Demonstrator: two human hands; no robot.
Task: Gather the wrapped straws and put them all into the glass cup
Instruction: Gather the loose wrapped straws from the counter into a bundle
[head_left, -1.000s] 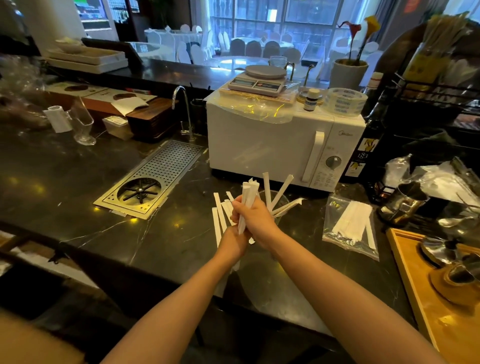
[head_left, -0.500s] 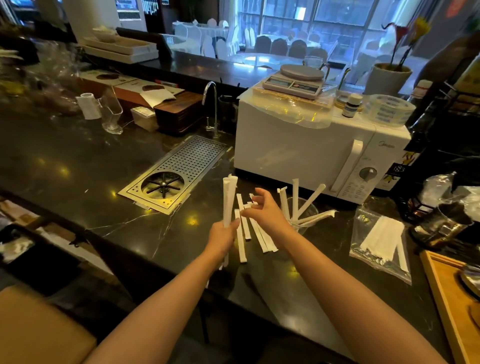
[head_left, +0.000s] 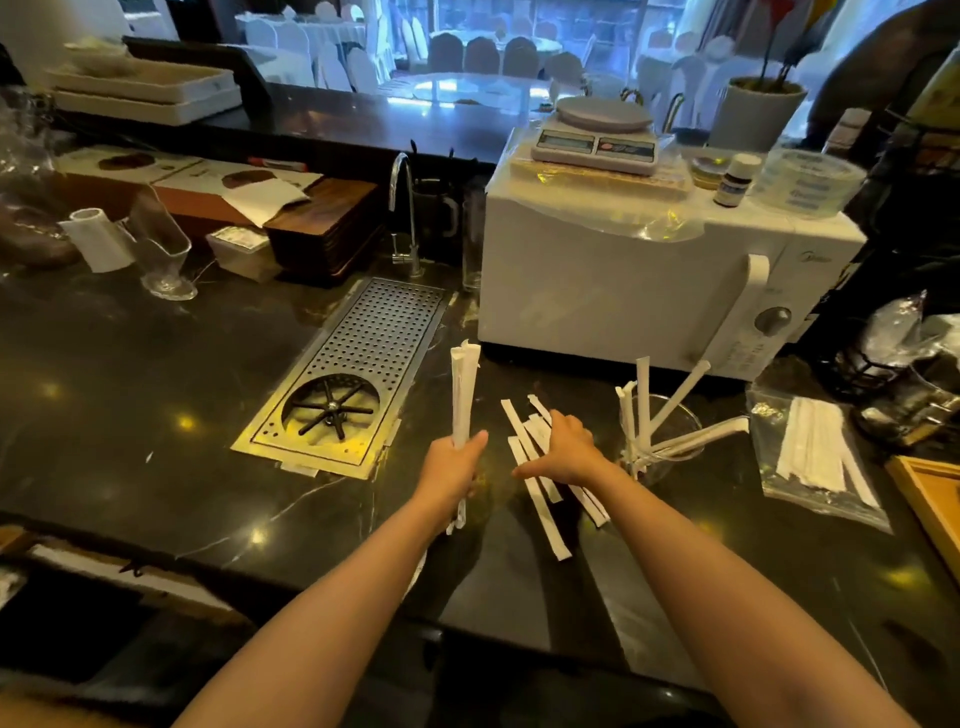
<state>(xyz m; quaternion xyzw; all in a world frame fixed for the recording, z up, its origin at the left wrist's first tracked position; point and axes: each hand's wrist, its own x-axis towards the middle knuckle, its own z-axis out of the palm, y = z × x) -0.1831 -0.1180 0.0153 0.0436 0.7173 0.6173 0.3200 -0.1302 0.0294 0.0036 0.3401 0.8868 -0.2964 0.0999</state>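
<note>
My left hand (head_left: 451, 464) grips an upright bundle of white wrapped straws (head_left: 462, 395) above the dark counter. Several loose wrapped straws (head_left: 540, 512) lie fanned out on the counter just right of it. My right hand (head_left: 563, 448) rests palm down on top of that pile, fingers spread; whether it grips any I cannot tell. To the right stands the clear glass cup (head_left: 670, 439) with several wrapped straws (head_left: 644, 400) leaning out of it at different angles.
A white microwave (head_left: 623, 291) with a kitchen scale on top stands behind the cup. A steel drip tray (head_left: 358, 374) is set into the counter at the left. A plastic bag of more straws (head_left: 818, 457) lies right of the cup, beside a wooden tray (head_left: 935, 499).
My hands have separated: the left carried the straw bundle leftward and upright, while the right let go of it and came down onto the loose straws on the counter.
</note>
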